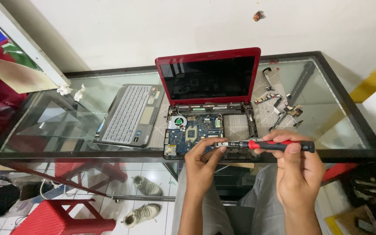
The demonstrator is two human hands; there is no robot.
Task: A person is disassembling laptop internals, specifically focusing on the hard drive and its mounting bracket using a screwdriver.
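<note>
A red laptop (pixel 209 78) stands open on a glass table (pixel 340 113), its top cover off and its blue circuit board (pixel 194 130) and round fan bared. My right hand (pixel 294 167) grips a screwdriver (pixel 268 145) with a red and black handle, held level and pointing left. My left hand (pixel 201 163) pinches the screwdriver's metal tip at the laptop's front edge, just over the board.
The removed silver keyboard cover (pixel 129 115) lies left of the laptop. Loose cables, small parts and a hinge strip (pixel 283 102) lie to the right. Below the glass are a red stool (pixel 62 217), two shoes (pixel 144 200) and my grey-trousered legs.
</note>
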